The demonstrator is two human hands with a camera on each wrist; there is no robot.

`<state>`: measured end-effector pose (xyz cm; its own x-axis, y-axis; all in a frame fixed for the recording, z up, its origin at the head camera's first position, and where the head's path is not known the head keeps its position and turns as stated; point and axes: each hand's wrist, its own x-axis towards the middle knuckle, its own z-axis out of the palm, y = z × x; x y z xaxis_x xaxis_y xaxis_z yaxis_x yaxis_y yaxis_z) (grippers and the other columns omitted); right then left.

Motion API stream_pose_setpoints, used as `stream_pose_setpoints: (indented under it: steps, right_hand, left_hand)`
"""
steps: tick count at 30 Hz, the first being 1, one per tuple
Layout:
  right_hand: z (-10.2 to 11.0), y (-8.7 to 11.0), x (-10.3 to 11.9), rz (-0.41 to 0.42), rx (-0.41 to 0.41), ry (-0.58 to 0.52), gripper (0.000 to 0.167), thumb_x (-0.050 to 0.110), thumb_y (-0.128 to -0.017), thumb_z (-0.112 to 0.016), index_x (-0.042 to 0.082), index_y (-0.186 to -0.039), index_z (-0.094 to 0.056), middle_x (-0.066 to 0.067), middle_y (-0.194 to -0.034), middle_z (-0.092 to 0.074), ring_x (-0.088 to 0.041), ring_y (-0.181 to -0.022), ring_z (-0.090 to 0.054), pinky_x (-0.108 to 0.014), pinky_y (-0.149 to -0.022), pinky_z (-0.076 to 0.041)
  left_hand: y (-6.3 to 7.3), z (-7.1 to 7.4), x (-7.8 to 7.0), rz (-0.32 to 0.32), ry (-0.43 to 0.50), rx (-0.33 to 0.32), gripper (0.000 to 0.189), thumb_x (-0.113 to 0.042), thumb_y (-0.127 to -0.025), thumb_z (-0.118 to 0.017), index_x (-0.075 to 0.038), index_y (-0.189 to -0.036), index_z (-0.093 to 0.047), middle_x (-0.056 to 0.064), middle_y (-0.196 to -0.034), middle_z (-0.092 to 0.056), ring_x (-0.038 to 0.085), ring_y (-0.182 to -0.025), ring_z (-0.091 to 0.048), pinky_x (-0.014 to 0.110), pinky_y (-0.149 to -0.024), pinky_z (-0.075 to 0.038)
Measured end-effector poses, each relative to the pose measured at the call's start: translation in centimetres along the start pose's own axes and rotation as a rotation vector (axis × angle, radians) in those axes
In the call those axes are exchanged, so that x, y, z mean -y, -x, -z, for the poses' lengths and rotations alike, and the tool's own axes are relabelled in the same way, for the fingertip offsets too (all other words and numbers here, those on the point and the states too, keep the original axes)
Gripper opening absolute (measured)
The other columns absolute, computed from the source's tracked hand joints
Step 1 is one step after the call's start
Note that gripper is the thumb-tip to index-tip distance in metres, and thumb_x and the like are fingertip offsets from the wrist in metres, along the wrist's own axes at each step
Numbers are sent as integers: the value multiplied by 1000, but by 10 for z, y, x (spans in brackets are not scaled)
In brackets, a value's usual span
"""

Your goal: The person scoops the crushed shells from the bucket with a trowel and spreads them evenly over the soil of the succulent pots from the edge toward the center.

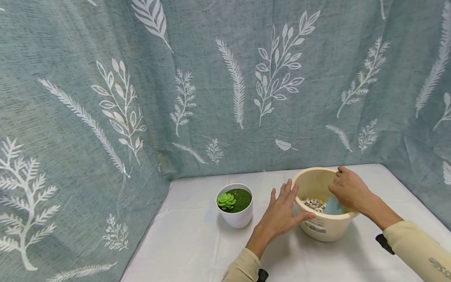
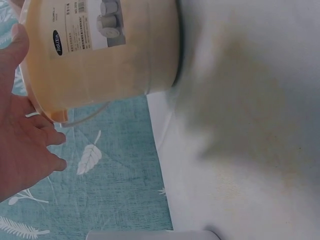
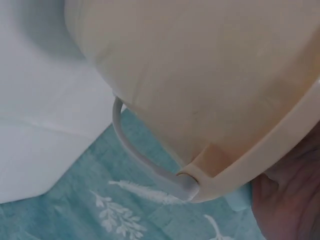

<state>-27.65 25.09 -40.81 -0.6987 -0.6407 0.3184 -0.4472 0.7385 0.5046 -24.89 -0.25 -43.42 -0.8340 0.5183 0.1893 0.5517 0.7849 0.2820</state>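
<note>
A: Position of the bucket?

B: The cream bucket (image 1: 338, 229) stands upright on the white-covered table (image 1: 190, 243), to the right of the white pot (image 1: 237, 218) and apart from it. Printed label (image 1: 316, 226) on the near wall. The right wrist view shows a grey handle (image 3: 142, 156) joined to a lug at the rim.

A: Contents?

B: Small mixed-colour pebbles (image 1: 312, 203) at the left of the visible interior. A light blue tool (image 1: 333, 206) is beside them; its full shape is hidden by the rim and the hand.

A: Left hand?

B: The left hand (image 1: 280, 211) is at the bucket's left rim, fingers extended and spread, thumb out along the near edge. It steadies nothing in a closed grasp; contact is at the rim.

A: Right hand?

B: The right hand (image 1: 352, 191) is over the right side of the bucket opening, fingers curled round the light blue tool. Its fingertips are obscured.

A: Surroundings?

B: The pot holds a green succulent (image 1: 226, 201) on a dark green mossy surface. Behind the table hangs a blue-green curtain (image 1: 208, 113) with white leaf prints.
</note>
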Motion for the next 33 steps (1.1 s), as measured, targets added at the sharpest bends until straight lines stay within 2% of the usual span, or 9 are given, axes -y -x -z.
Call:
stream_pose_setpoints:
  steps: [6,10,13,17,26,33]
  right_hand:
    - [1,2,0,-5,39,-33,35,7,-71,-79,17,-56,-50,1,-51,-57,-24,-58,-62,-45,-96,-51]
    - [1,3,1,-9,48,-35,40,10,-69,-81,19,-56,-44,4,-48,-50,-19,-52,-54,-43,-91,-48]
    - [0,4,3,-5,15,-70,40,13,-73,-79,20,-57,-44,5,-47,-48,-16,-48,-48,-41,-82,-45]
    - [-4,7,7,-28,-14,-146,35,12,-78,-74,20,-58,-47,6,-48,-51,-13,-47,-47,-41,-77,-44]
    - [-4,5,11,-102,32,-210,32,14,-77,-75,21,-59,-50,6,-51,-54,-13,-50,-49,-44,-76,-43]
    - [-1,7,12,-148,53,-248,32,15,-81,-75,21,-61,-50,6,-52,-51,-11,-50,-48,-48,-78,-43]
  left_hand:
    - [-1,3,1,-8,14,9,96,-72,-97,-54,-16,-168,-23,8,-177,-15,24,-165,-19,54,-134,-17]
    - [-2,4,1,-6,18,11,96,-71,-97,-55,-16,-168,-24,9,-177,-16,24,-165,-19,53,-134,-17]
    - [-2,3,1,-6,26,13,96,-71,-97,-56,-15,-168,-25,9,-177,-16,23,-165,-18,53,-134,-17]
    - [-2,2,1,-14,29,19,95,-70,-97,-56,-14,-168,-25,10,-177,-15,22,-165,-17,53,-134,-17]
    - [-1,2,2,-8,99,20,97,-70,-97,-57,-14,-168,-24,8,-178,-14,23,-164,-21,40,-135,-20]
    - [0,3,1,-20,81,14,96,-71,-97,-56,-13,-168,-25,9,-178,-15,22,-164,-22,43,-135,-20]
